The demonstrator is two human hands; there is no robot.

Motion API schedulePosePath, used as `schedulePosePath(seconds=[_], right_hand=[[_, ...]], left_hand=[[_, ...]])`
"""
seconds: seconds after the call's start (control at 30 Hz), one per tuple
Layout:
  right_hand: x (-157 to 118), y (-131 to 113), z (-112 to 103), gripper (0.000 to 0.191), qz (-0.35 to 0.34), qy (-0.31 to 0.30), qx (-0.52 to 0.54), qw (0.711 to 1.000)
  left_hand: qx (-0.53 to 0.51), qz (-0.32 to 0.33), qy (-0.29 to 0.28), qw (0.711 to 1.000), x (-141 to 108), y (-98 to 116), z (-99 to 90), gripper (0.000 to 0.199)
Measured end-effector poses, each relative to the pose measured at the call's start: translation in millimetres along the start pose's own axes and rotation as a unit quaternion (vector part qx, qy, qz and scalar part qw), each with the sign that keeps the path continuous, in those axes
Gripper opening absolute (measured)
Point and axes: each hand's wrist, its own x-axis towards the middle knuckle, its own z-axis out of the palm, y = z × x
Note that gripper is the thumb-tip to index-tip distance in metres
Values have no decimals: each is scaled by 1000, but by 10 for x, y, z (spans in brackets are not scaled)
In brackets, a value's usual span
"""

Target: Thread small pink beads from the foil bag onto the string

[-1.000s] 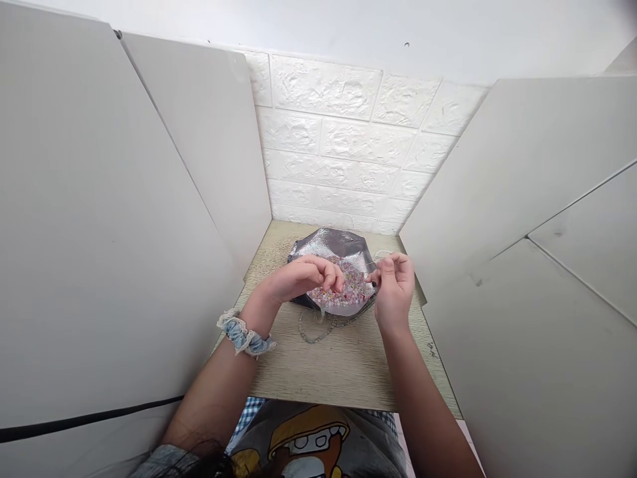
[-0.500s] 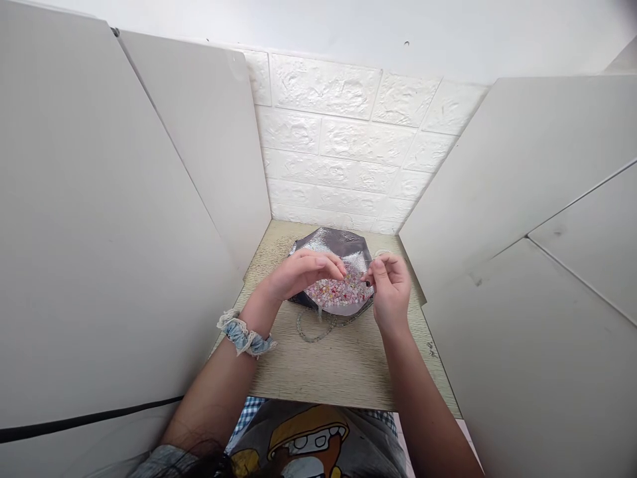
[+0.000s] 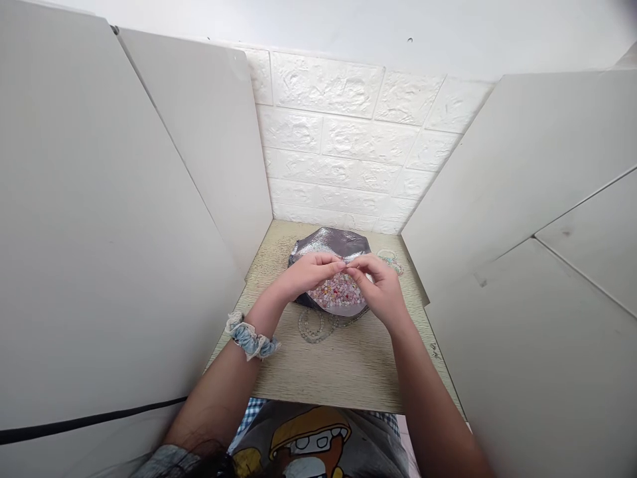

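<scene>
My left hand [image 3: 317, 272] and my right hand [image 3: 377, 282] meet fingertip to fingertip above the silvery bag [image 3: 331, 240]. Both are pinched closed, thumb against forefinger. What sits between the fingertips is too small to make out. Below them lies a heap of small pink, white and yellow beads [image 3: 338, 292] inside the bag's open mouth. A blue scrunchie with lace edges [image 3: 251, 340] goes round my left wrist.
Loops of strung beads [image 3: 316, 328] lie in front of the bag on the wooden tabletop [image 3: 328, 378]. More bead loops [image 3: 391, 260] rest to its right. Tiny metal bits [image 3: 434, 350] are near the right edge. White panels close in both sides, and a white brick-pattern wall [image 3: 348, 146] stands behind.
My right hand has moved left and my fingertips now touch. The dark bead and thin strand at the right hand no longer show. The left fingers have closed from a looser pose.
</scene>
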Motion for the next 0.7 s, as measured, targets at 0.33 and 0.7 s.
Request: schedulePosePath(seconds=[0.33,0.7], right_hand=[[241,204,-56,20,125,-154,-343,918],[287,217,72,28,258,-301,-439,806]], left_hand=[[61,3,80,995,41,-16,13,24],[32,7,103,994,62,-33,-10,25]])
